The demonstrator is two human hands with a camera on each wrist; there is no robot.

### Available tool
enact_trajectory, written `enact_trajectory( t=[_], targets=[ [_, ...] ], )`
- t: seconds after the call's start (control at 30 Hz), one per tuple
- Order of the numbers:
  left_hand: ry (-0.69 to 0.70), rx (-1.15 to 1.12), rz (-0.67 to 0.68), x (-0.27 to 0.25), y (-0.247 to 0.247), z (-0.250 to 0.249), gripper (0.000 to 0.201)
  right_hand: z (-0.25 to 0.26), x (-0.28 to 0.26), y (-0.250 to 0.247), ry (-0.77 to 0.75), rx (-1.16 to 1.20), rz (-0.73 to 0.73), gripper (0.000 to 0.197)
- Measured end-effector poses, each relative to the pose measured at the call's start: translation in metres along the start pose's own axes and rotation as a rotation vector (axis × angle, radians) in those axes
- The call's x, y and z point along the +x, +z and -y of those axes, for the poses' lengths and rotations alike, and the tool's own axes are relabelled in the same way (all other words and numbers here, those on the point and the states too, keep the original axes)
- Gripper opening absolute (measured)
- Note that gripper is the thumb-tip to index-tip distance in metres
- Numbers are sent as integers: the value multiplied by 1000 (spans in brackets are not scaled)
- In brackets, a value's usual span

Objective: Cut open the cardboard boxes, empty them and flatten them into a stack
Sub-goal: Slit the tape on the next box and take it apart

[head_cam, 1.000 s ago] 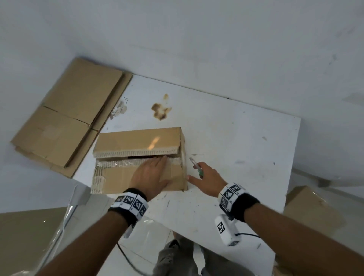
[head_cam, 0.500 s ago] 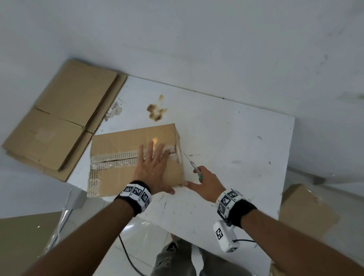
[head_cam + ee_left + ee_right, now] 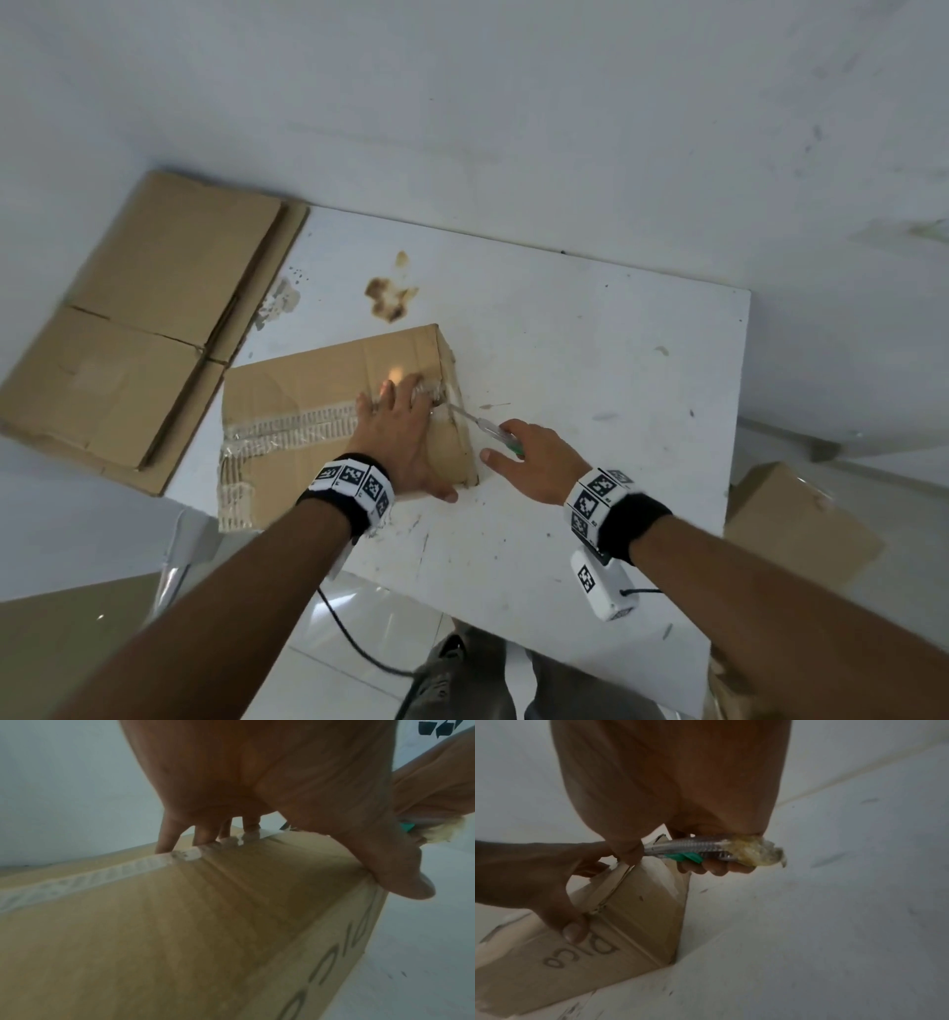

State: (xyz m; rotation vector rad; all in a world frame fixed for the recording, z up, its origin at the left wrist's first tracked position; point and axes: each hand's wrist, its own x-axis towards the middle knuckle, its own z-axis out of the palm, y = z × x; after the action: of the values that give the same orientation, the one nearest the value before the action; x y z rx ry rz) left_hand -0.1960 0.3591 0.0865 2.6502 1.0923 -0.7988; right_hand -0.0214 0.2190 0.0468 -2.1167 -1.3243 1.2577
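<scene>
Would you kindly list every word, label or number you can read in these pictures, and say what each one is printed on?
"Dic": printed upside down on the side of the cardboard box, partly covered by the left hand's thumb, so it may be incomplete.
Large letters on the same side in the left wrist view: too slanted and blurred to read.
Black-and-white square code markers on both wristbands: patterns only, no readable text.
</scene>
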Motion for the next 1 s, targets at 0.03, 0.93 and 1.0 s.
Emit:
enact_trajectory(
  t=[0.03, 0.93, 1.0],
  targets=[
    [2, 8, -5, 1, -2, 1, 150, -1, 2, -3, -14, -55, -20, 46],
    [40, -109, -473, -34, 7, 7, 83, 5, 29, -41, -153, 17, -114, 35],
    [77, -155, -519, -41, -4, 8, 54, -3, 19, -36, -114, 120, -82, 29]
  ],
)
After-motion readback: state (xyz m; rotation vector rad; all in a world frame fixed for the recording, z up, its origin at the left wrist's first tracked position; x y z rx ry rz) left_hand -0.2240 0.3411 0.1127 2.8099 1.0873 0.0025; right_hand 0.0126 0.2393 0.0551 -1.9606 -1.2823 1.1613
